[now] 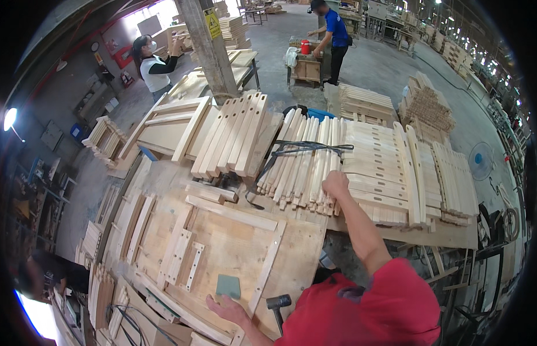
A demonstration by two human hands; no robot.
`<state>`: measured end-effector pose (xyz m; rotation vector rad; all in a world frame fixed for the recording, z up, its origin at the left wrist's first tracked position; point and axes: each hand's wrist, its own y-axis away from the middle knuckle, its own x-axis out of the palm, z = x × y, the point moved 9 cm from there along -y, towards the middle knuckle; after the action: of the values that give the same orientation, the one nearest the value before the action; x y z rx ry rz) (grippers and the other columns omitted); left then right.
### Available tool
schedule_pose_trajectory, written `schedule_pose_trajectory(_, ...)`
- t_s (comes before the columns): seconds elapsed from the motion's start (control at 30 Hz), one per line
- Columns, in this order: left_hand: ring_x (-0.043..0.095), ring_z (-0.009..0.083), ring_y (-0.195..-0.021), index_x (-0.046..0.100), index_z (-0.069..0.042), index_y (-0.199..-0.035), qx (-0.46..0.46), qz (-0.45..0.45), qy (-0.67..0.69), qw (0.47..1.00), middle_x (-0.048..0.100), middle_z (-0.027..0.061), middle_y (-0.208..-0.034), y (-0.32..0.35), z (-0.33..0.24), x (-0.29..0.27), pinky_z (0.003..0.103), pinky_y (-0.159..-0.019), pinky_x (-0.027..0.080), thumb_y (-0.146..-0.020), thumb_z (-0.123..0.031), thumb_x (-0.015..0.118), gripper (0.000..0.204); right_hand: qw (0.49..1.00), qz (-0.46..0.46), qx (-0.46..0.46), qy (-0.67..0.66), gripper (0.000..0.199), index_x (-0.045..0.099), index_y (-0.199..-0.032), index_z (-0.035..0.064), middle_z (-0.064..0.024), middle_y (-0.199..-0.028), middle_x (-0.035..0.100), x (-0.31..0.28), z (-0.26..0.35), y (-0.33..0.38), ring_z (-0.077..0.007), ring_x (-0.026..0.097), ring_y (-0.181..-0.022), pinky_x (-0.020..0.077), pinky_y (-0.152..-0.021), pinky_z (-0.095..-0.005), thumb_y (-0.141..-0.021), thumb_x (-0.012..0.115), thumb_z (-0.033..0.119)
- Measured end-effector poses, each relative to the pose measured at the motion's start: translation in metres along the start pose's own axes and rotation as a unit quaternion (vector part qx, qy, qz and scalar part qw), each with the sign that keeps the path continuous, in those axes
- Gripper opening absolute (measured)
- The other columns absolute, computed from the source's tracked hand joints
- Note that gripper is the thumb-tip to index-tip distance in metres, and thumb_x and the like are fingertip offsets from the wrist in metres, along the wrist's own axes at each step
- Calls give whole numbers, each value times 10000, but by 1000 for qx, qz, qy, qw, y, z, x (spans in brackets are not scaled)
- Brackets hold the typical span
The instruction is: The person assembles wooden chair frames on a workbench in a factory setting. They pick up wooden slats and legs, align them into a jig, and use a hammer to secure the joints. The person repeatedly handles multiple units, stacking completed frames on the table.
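Note:
My right hand point(336, 183) reaches to the near end of a bundle of slim wooden rails point(303, 164), its fingers closed at one rail's end and partly hidden. A dark strap point(314, 146) lies across that bundle. Over the lower part of the workbench point(222, 245), my left hand point(229, 310) is open and empty, fingers apart. Just beyond it lies a green square pad point(228, 286). A black-headed mallet point(278, 301) rests close to my body. Wooden strips form a frame-like jig on the bench, with a drilled wooden block point(179, 258) and a narrow drilled strip point(194, 266) inside.
Slotted boards point(375, 167) are stacked right of the rails; more slotted posts point(234, 135) lie left. Behind stands a concrete pillar point(208, 46). Two people work farther back, and another person point(55, 271) is at the lower left. A fan point(481, 160) stands at the right.

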<state>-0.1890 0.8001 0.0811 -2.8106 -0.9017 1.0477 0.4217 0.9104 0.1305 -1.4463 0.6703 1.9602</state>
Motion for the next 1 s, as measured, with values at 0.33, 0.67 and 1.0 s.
schedule_pose_trajectory(0.33,575,388,-1186,569,86,-1272,7,2,40,999,600,250,-1279,24,16,-54,465,-1005,471,-917,-88,604,397,567,487,10,-664,391,528,-1225,18,-178,-1045,696,94,4,218,-291,729,-953,631,-842,-424,-886,724,20)
schedule_pose_trajectory(0.67,646,372,-1061,633,23,-1174,72,-2,116,991,663,213,-1136,0,-20,-47,425,-936,519,-900,-85,657,296,769,426,-304,-367,458,637,-1347,19,-4,-869,704,105,187,244,-77,595,-683,504,-624,-251,-934,734,188)
schedule_pose_trajectory(1.0,640,389,-1117,659,19,-1165,-70,-47,53,995,673,220,-1162,27,58,-96,440,-974,510,-925,-112,640,273,686,299,-663,-32,413,772,-1127,214,-132,-708,676,161,352,278,-330,654,-659,482,-620,-432,-838,742,507)
